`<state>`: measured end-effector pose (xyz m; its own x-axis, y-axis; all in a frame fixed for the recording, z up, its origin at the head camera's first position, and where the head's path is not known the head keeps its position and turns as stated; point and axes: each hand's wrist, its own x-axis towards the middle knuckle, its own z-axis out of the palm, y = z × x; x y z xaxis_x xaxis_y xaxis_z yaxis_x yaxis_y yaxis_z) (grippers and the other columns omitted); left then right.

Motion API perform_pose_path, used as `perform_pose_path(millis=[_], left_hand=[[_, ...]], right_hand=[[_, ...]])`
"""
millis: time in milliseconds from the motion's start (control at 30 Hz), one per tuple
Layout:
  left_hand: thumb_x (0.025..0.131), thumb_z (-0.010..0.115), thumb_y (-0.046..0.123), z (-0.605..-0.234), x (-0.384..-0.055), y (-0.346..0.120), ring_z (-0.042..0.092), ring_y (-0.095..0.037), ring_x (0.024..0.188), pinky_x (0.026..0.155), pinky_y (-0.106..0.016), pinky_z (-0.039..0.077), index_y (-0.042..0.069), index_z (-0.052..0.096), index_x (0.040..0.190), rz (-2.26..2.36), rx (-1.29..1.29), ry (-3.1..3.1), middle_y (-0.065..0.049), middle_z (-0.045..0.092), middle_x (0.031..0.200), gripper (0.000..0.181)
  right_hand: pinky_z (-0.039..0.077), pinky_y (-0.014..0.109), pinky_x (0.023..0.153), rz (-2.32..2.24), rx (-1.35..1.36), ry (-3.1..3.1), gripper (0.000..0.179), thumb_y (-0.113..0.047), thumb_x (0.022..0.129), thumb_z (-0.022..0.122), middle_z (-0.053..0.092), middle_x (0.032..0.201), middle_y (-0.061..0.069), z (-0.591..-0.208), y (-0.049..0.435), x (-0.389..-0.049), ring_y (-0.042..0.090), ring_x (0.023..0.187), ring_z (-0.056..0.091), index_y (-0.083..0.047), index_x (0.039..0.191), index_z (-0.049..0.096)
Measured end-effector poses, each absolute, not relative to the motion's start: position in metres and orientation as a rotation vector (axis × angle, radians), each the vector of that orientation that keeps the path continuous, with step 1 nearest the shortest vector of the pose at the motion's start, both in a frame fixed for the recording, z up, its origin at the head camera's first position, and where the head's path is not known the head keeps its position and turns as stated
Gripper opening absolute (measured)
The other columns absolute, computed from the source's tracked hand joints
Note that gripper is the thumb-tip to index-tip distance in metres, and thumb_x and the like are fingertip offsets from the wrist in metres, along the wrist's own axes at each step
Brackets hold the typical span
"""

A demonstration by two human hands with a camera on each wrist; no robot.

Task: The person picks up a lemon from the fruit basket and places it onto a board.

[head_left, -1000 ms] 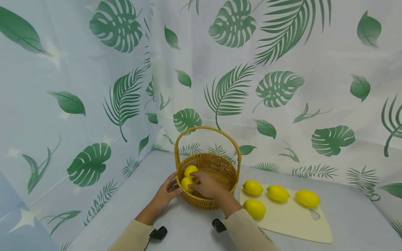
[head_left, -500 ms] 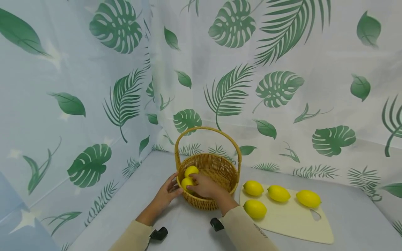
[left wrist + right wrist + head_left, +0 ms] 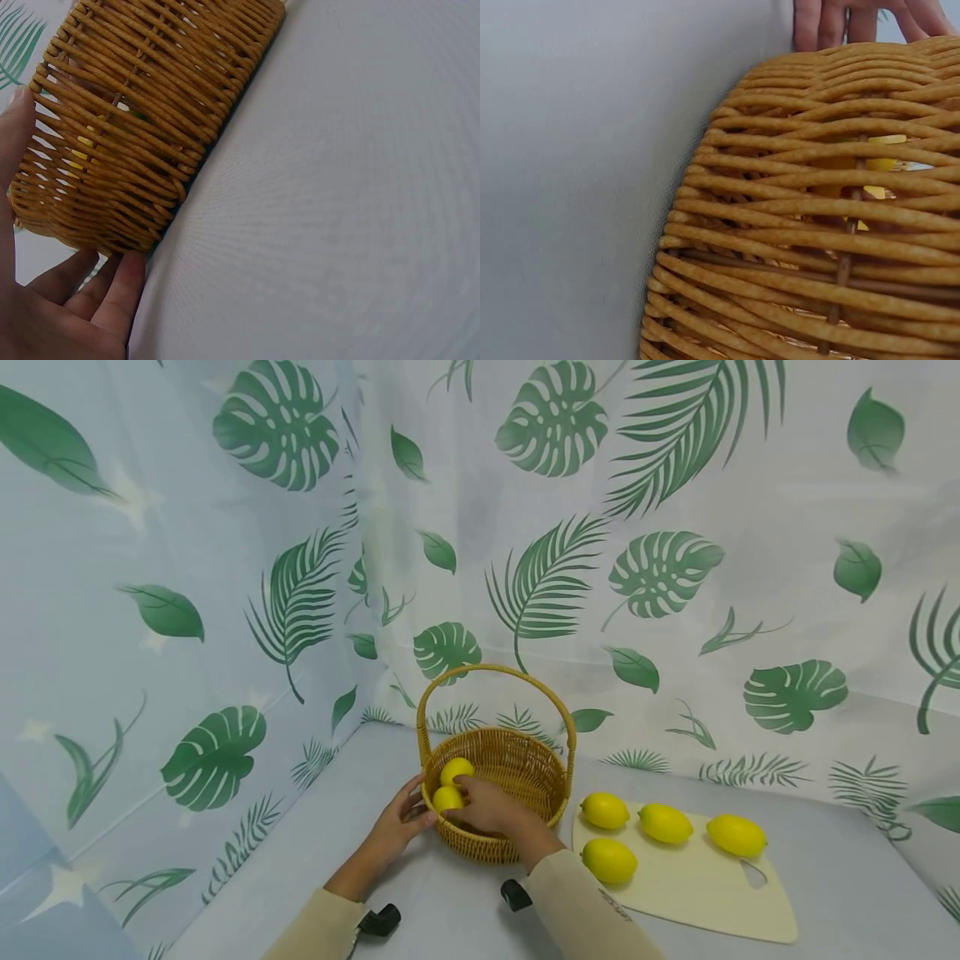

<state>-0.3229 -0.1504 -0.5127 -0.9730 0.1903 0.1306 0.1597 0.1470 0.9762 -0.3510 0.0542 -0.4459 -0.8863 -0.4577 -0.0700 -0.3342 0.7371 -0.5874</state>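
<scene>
Only the right hand (image 3: 487, 802) has slid, a touch further toward the left wall of the wicker basket (image 3: 480, 847) over the last second, its sleeve (image 3: 581, 902) following; everything else looks settled.

From where I stand, the risk lies in how that hand lets go. It seems to be pinching the near lemon (image 3: 447, 798) between thumb and fingers, right beside the far lemon (image 3: 455, 770), so a careless release or a nudge could set either one rolling across the basket's floor. A wrist dragging on the basket's near edge might tilt it, should the left hand (image 3: 397, 818) ease its support. That one braces the basket's left side from outside, fingers outstretched and thumb spread, not clenched.

As for containers, the basket stands upright on the desk (image 3: 442, 914) with those two lemons inside, both against its left side; yellow glints through its weave in both wrist views. To the basket's right, four more lemons (image 3: 665, 823) lie on a cutting board (image 3: 697, 893).
</scene>
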Motion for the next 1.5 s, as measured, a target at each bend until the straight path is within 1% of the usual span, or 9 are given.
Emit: perform_pose_path(millis=[67,300,467,700,833,967,1100,1333,1500], left_hand=[[0.093,0.069,0.027,-0.513,-0.323,-0.151,0.041,-0.037,0.132,0.104,-0.052,0.037,0.029,0.028,0.154,2.016,0.362,2.343,-0.02,0.031,0.153,0.073],[0.095,0.066,0.015,-0.513,-0.323,-0.152,0.037,-0.044,0.133,0.103,-0.053,0.038,0.014,0.021,0.156,2.033,0.427,2.273,-0.028,0.027,0.152,0.076],[0.095,0.066,0.018,-0.512,-0.323,-0.152,0.039,-0.041,0.132,0.103,-0.05,0.039,0.019,0.024,0.156,2.036,0.437,2.297,-0.025,0.029,0.152,0.074],[0.094,0.068,0.024,-0.511,-0.322,-0.151,0.041,-0.038,0.132,0.103,-0.049,0.039,0.023,0.026,0.155,2.023,0.42,2.336,-0.022,0.031,0.152,0.074],[0.094,0.068,0.023,-0.51,-0.32,-0.151,0.04,-0.038,0.133,0.104,-0.049,0.038,0.023,0.026,0.155,2.04,0.408,2.306,-0.022,0.029,0.153,0.074],[0.094,0.067,0.02,-0.512,-0.322,-0.152,0.039,-0.04,0.133,0.104,-0.049,0.039,0.019,0.025,0.155,2.045,0.424,2.284,-0.025,0.028,0.153,0.075],[0.095,0.066,0.017,-0.511,-0.324,-0.151,0.038,-0.043,0.133,0.103,-0.05,0.039,0.015,0.022,0.156,2.038,0.436,2.27,-0.028,0.028,0.152,0.076],[0.094,0.068,0.021,-0.509,-0.32,-0.15,0.04,-0.041,0.132,0.103,-0.051,0.039,0.019,0.025,0.155,2.03,0.436,2.299,-0.025,0.03,0.152,0.075],[0.094,0.067,0.024,-0.514,-0.323,-0.151,0.041,-0.039,0.131,0.102,-0.051,0.039,0.023,0.026,0.155,2.03,0.441,2.321,-0.023,0.031,0.152,0.074]], right_hand=[[0.042,0.046,0.1,-0.858,-0.655,2.745,0.068,-0.04,0.089,0.07,0.057,0.133,0.009,-0.447,0.053,-0.352,0.024,0.119,0.053,-0.007,0.144,0.047],[0.043,0.043,0.098,-0.81,-0.688,2.763,0.061,-0.031,0.087,0.074,0.059,0.13,0.007,-0.45,0.052,-0.353,0.021,0.114,0.053,-0.009,0.14,0.053],[0.044,0.042,0.097,-0.783,-0.754,2.79,0.053,-0.018,0.09,0.07,0.057,0.131,0.007,-0.45,0.053,-0.353,0.021,0.114,0.052,-0.013,0.14,0.054],[0.044,0.042,0.094,-0.697,-0.891,2.789,0.044,-0.024,0.093,0.068,0.056,0.124,0.004,-0.45,0.056,-0.354,0.018,0.107,0.051,-0.018,0.135,0.06],[0.044,0.041,0.094,-0.697,-0.937,2.789,0.04,-0.019,0.093,0.068,0.057,0.123,0.003,-0.45,0.057,-0.353,0.018,0.107,0.051,-0.018,0.133,0.062],[0.043,0.042,0.096,-0.707,-0.926,2.789,0.042,-0.007,0.091,0.067,0.058,0.124,0.003,-0.448,0.059,-0.351,0.019,0.109,0.052,-0.018,0.131,0.062],[0.043,0.043,0.097,-0.718,-0.893,2.782,0.043,-0.001,0.091,0.065,0.059,0.124,0.002,-0.447,0.06,-0.349,0.019,0.111,0.052,-0.018,0.13,0.063],[0.039,0.045,0.103,-0.746,-0.84,2.758,0.04,-0.005,0.095,0.062,0.058,0.129,-0.002,-0.444,0.067,-0.349,0.02,0.12,0.05,-0.02,0.132,0.062],[0.036,0.046,0.107,-0.737,-0.86,2.758,0.05,0.002,0.091,0.063,0.055,0.135,0.001,-0.443,0.074,-0.351,0.023,0.127,0.047,-0.019,0.136,0.058]])
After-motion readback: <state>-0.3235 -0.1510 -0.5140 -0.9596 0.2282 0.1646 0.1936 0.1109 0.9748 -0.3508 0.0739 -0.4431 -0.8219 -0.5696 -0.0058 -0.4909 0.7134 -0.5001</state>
